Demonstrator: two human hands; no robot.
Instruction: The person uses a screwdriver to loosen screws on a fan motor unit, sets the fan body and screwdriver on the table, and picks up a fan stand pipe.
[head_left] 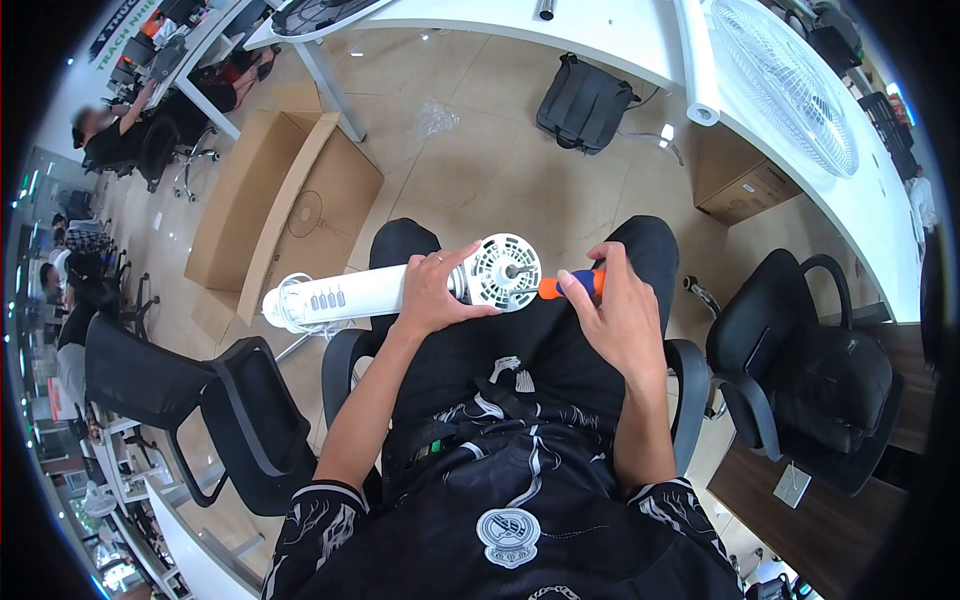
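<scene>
My left hand (pixel 430 293) is wrapped round the neck of a white fan body, just behind its round slotted motor housing (pixel 490 262). The white column (pixel 350 297) with grey buttons stretches left across my thigh, its cord bundled at the far end. In my right hand (pixel 625 315) is a screwdriver (pixel 549 288) with an orange and blue handle. Its shaft points left at the lower right part of the housing; whether the tip touches a screw is too small to tell. A short dark shaft stands out from the middle of the housing.
An open cardboard box (pixel 325 205) stands on the floor ahead to the left. A wire fan grille (pixel 785 85) lies on the white desk (pixel 640 45). A black backpack (pixel 585 105) rests below. Office chairs flank me, the right one (pixel 800 360) holding a bag.
</scene>
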